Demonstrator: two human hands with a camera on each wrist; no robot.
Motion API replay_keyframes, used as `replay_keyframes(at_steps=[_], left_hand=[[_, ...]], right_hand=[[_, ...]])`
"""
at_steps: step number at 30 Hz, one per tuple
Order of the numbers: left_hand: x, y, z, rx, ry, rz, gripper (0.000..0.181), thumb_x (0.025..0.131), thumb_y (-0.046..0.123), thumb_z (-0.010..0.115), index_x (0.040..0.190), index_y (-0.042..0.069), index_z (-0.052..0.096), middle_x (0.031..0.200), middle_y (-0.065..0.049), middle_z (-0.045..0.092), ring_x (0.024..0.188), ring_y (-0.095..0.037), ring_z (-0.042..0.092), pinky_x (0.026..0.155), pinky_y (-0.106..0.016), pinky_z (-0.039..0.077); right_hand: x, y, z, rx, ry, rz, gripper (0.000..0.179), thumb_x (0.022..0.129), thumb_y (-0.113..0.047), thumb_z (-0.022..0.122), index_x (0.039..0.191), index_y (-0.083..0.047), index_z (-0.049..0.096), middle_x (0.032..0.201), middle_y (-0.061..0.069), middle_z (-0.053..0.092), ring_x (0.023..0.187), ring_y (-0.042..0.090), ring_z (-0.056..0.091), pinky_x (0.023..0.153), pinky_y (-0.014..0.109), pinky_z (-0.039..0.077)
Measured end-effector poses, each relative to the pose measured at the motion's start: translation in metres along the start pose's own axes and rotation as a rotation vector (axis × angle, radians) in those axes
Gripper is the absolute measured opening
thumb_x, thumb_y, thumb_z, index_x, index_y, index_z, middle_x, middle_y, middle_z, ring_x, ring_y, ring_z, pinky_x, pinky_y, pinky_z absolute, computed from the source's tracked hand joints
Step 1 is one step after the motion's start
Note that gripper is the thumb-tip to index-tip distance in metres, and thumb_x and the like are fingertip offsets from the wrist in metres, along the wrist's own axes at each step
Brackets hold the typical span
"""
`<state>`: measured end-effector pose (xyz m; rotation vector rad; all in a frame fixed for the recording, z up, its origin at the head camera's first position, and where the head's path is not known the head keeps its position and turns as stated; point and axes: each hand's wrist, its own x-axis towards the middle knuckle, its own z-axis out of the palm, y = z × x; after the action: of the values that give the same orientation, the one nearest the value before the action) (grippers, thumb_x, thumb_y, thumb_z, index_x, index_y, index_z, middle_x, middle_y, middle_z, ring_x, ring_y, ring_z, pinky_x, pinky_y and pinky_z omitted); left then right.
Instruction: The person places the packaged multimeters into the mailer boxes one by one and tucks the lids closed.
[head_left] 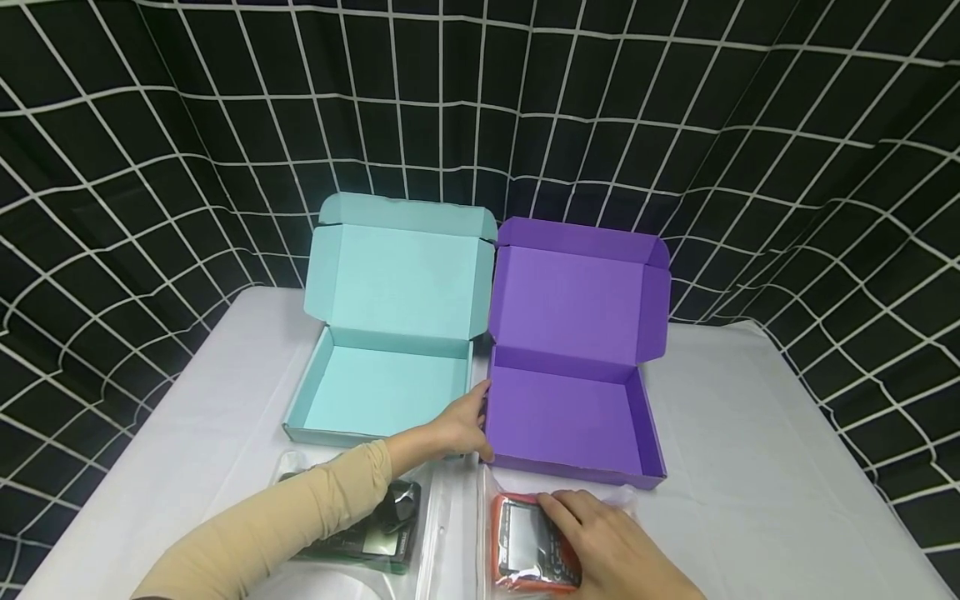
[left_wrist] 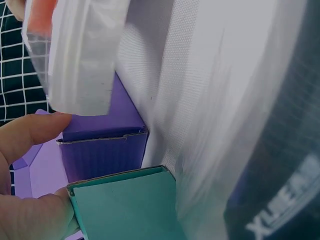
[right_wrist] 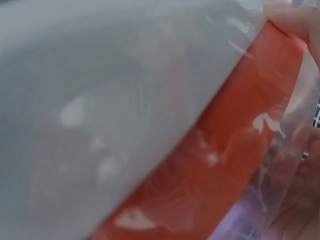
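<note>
My left hand (head_left: 460,423) reaches between two open cardboard boxes, a teal one (head_left: 291,423) and a purple one (head_left: 570,473). Its fingers are spread along the purple box's left wall, with the thumb at the front left corner. In the left wrist view the fingers (left_wrist: 30,135) lie at the corners of both boxes. With my right hand (head_left: 603,537) I grip an orange multimeter (head_left: 528,537) with a grey screen, sealed in a clear zip bag (head_left: 486,533). Its orange edge (right_wrist: 220,125) fills much of the right wrist view, behind shiny plastic.
Below my left forearm lies another clear bag (head_left: 435,517) with a dark green device (head_left: 382,537) inside, partly covered by the sleeve (head_left: 277,521). Both box lids stand raised at the back. A black cloth with a white grid (head_left: 420,133) hangs behind the white table (head_left: 750,467).
</note>
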<state>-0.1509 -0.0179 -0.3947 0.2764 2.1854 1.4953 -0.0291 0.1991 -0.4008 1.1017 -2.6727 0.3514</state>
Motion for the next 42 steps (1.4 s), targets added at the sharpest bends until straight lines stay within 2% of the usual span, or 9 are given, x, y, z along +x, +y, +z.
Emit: replay_keyframes(at_steps=[7, 13, 19, 22, 25, 29, 36, 42], left_hand=[[0.0, 0.001, 0.0, -0.005, 0.002, -0.006, 0.113, 0.057, -0.024, 0.072, 0.151, -0.007, 0.012, 0.151, -0.031, 0.028, 0.135, -0.044, 0.036, 0.108, -0.043, 0.037], [0.0, 0.001, 0.0, -0.034, -0.01, 0.001, 0.113, 0.058, -0.025, 0.071, 0.151, -0.008, 0.011, 0.151, -0.032, 0.026, 0.136, -0.044, 0.034, 0.108, -0.043, 0.036], [0.001, -0.001, -0.001, -0.064, -0.031, 0.013, 0.111, 0.057, -0.029, 0.062, 0.151, -0.008, 0.008, 0.152, -0.033, 0.021, 0.138, -0.045, 0.029, 0.108, -0.044, 0.035], [0.001, -0.002, -0.001, -0.063, -0.033, 0.016, 0.111, 0.056, -0.03, 0.06, 0.151, -0.008, 0.008, 0.152, -0.033, 0.021, 0.138, -0.045, 0.029, 0.109, -0.044, 0.034], [0.001, -0.003, -0.001, -0.061, -0.028, 0.025, 0.111, 0.056, -0.028, 0.062, 0.151, -0.009, 0.009, 0.152, -0.034, 0.022, 0.137, -0.045, 0.03, 0.109, -0.044, 0.033], [0.002, -0.003, 0.0, -0.055, -0.021, 0.031, 0.111, 0.056, -0.027, 0.065, 0.151, -0.009, 0.009, 0.151, -0.034, 0.023, 0.137, -0.045, 0.031, 0.11, -0.043, 0.033], [0.003, -0.003, 0.0, -0.057, -0.021, 0.024, 0.114, 0.055, -0.027, 0.068, 0.151, -0.008, 0.01, 0.152, -0.032, 0.025, 0.137, -0.044, 0.031, 0.109, -0.043, 0.034], [0.004, -0.005, 0.001, -0.049, -0.011, 0.017, 0.116, 0.053, -0.026, 0.069, 0.152, -0.007, 0.012, 0.151, -0.03, 0.03, 0.136, -0.042, 0.035, 0.108, -0.042, 0.036]], right_hand=[[0.001, -0.004, -0.011, 0.02, -0.04, 0.007, 0.094, 0.069, -0.08, 0.062, 0.124, -0.004, 0.063, 0.111, -0.002, 0.062, 0.089, 0.01, 0.061, 0.071, 0.031, 0.057], [0.003, -0.004, -0.024, 0.02, -0.017, -0.036, 0.091, 0.069, -0.077, 0.065, 0.123, -0.004, 0.063, 0.111, -0.001, 0.062, 0.091, 0.012, 0.061, 0.073, 0.032, 0.058], [0.007, -0.001, -0.041, 0.047, -0.053, -0.01, 0.092, 0.068, -0.074, 0.069, 0.126, -0.003, 0.062, 0.115, 0.0, 0.062, 0.097, 0.013, 0.061, 0.078, 0.036, 0.058], [0.01, 0.001, -0.046, 0.014, -0.048, -0.016, 0.093, 0.063, -0.067, 0.079, 0.126, -0.001, 0.061, 0.114, 0.002, 0.062, 0.096, 0.014, 0.06, 0.078, 0.035, 0.058], [0.014, 0.006, -0.048, -0.07, 0.009, -0.071, 0.095, 0.05, -0.053, 0.089, 0.122, 0.001, 0.061, 0.108, 0.004, 0.063, 0.091, 0.016, 0.061, 0.076, 0.036, 0.058], [0.019, 0.013, -0.047, -0.119, 0.053, -0.106, 0.097, 0.039, -0.044, 0.091, 0.119, 0.002, 0.06, 0.105, 0.007, 0.063, 0.09, 0.019, 0.062, 0.073, 0.038, 0.058], [0.027, 0.021, -0.051, -0.074, 0.001, -0.043, 0.094, 0.043, -0.039, 0.091, 0.122, 0.003, 0.06, 0.107, 0.009, 0.064, 0.091, 0.023, 0.065, 0.077, 0.041, 0.057], [0.036, 0.031, -0.055, -0.079, -0.036, 0.001, 0.092, 0.048, -0.038, 0.09, 0.124, 0.003, 0.059, 0.108, 0.012, 0.064, 0.091, 0.026, 0.065, 0.076, 0.043, 0.057]])
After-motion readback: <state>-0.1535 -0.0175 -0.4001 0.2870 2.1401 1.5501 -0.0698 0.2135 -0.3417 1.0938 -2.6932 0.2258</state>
